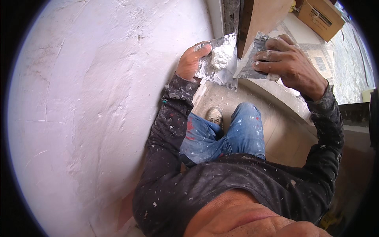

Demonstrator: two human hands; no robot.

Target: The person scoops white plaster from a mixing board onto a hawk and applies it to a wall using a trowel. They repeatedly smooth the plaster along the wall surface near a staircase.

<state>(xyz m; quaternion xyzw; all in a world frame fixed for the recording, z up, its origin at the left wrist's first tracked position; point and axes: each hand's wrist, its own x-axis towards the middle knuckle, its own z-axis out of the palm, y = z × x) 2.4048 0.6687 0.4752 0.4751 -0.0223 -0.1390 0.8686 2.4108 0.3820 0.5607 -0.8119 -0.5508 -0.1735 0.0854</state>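
My left hand [192,60] grips a flat metal plate [226,76] by its near-left side, the thumb on top. A lump of white filler paste [222,57] sits on the plate, and white smears cover the metal around it. In my right hand [290,65] is a wide flat putty knife [249,64], its grey surface crusted and my fingers spread over its back. The lower corner of the knife's blade comes close to the plate's right edge; whether they touch I cannot tell. Dried white residue coats my right fingers.
A rough white wall [90,98] rises along the left side. Ahead stands a dark post [231,17] beside a brown panel [264,19]. A cardboard box [321,17] rests at the far right near patterned tiles. A pale ledge [276,96] runs below my right arm.
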